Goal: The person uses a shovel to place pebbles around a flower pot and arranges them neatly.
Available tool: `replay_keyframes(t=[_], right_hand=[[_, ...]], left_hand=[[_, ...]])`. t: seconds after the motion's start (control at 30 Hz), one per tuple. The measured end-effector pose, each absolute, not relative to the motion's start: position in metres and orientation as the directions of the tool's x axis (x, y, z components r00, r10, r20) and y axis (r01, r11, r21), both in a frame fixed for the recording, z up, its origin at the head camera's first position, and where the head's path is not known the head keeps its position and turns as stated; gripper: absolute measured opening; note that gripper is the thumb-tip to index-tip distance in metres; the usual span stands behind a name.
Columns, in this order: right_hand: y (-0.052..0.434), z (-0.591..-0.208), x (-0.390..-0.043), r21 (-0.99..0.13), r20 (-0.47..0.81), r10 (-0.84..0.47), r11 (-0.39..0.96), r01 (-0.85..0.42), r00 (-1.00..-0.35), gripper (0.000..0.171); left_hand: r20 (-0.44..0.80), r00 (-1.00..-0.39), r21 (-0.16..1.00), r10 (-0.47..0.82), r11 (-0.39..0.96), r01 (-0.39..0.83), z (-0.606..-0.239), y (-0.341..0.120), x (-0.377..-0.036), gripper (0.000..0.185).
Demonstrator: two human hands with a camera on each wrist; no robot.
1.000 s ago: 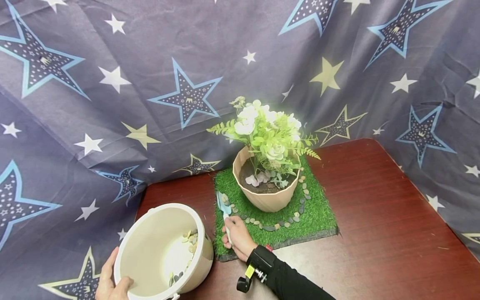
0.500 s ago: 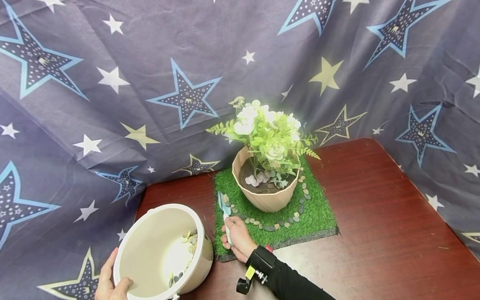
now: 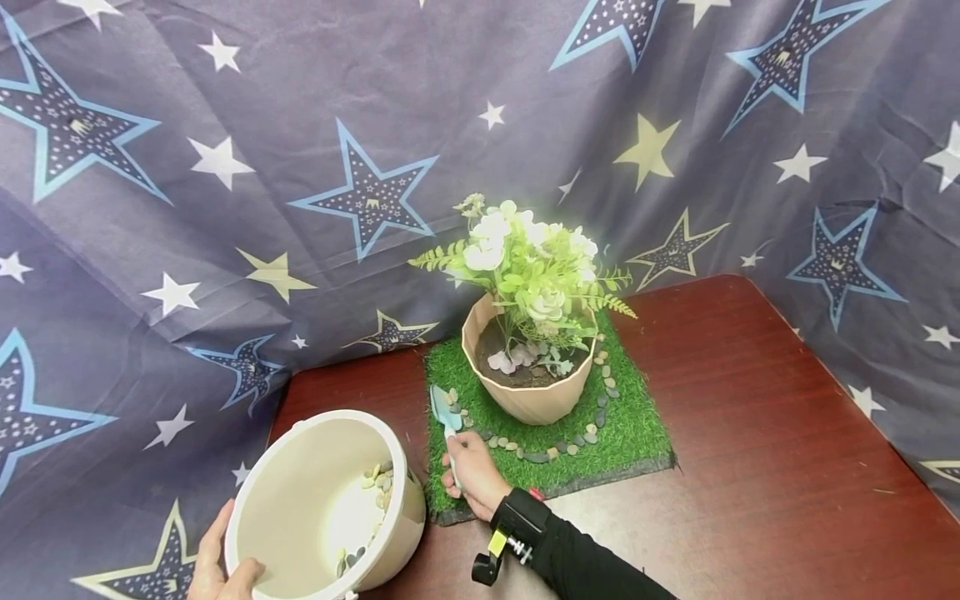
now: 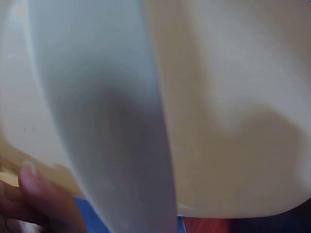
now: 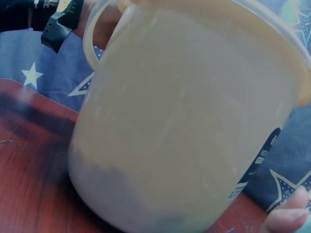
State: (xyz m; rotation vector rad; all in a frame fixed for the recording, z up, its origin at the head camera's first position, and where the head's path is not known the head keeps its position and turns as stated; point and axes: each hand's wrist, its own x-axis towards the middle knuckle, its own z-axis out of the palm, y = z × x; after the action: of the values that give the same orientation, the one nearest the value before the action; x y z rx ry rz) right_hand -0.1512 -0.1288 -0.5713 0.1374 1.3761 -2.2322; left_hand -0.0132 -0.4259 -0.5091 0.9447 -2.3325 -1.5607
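Note:
My left hand [image 3: 225, 567] grips the rim of a cream bucket [image 3: 412, 508], thumb over the inside; the bucket tilts toward me. Several pebbles [image 3: 382, 483] lie inside along its right wall. My right hand [image 3: 477, 473] holds a small garden trowel [image 3: 446, 408] by its pale handle. Its light blue blade lies over the left edge of the artificial grass mat [image 3: 630, 433], right beside the end of a curved row of pebbles [image 3: 536, 457]. In the right wrist view the bucket's outer wall [image 5: 184, 116] fills most of the picture, with right-hand fingertips [image 5: 289, 216] at the lower corner.
A peach flowerpot [image 3: 536, 404] with white flowers [image 3: 546, 302] and green leaves stands on the mat inside the pebble row. The mat lies on a red-brown wooden table [image 3: 757, 450]. A grey-blue star-patterned cloth [image 3: 450, 100] hangs behind.
The trowel blade has turned onto its edge and back flatter, shifting slightly left of the pebbles at the row's end. The left hand and bucket stay nearly still; the head view shifts slightly.

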Motion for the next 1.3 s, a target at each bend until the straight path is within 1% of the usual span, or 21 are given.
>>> replay_keyframes(t=[0.1, 0.27, 0.43, 0.67, 0.8, 1.0, 1.3], right_hand=[[-0.129, -0.570, -0.153, -0.812, -0.352, -0.366, -0.338, 0.475, -0.862, 0.031], [-0.127, -0.568, -0.155, -0.824, -0.351, -0.365, -0.317, 0.469, -0.863, 0.028], [-0.128, -0.567, -0.156, -0.856, -0.346, -0.349, -0.262, 0.445, -0.871, 0.026], [-0.130, -0.573, -0.156, -0.894, -0.333, -0.324, -0.189, 0.406, -0.885, 0.020], [-0.127, -0.575, -0.154, -0.902, -0.323, -0.319, -0.182, 0.393, -0.891, 0.021], [-0.124, -0.575, -0.152, -0.891, -0.321, -0.331, -0.213, 0.402, -0.887, 0.020], [-0.118, -0.577, -0.157, -0.875, -0.331, -0.366, -0.226, 0.429, -0.870, 0.032]], left_hand=[[-0.185, -0.784, 0.888, -0.592, 0.241, -0.391, -0.510, -0.426, -0.013, 0.101], [-0.191, -0.778, 0.874, -0.599, 0.257, -0.413, -0.510, -0.426, -0.013, 0.102], [-0.186, -0.777, 0.867, -0.602, 0.271, -0.418, -0.509, -0.426, -0.013, 0.102], [-0.185, -0.795, 0.882, -0.577, 0.260, -0.393, -0.512, -0.430, -0.011, 0.103], [-0.178, -0.799, 0.904, -0.574, 0.225, -0.363, -0.513, -0.431, -0.010, 0.103], [-0.161, -0.802, 0.921, -0.575, 0.204, -0.331, -0.512, -0.431, -0.010, 0.101], [-0.171, -0.807, 0.918, -0.565, 0.207, -0.339, -0.513, -0.430, -0.011, 0.101]])
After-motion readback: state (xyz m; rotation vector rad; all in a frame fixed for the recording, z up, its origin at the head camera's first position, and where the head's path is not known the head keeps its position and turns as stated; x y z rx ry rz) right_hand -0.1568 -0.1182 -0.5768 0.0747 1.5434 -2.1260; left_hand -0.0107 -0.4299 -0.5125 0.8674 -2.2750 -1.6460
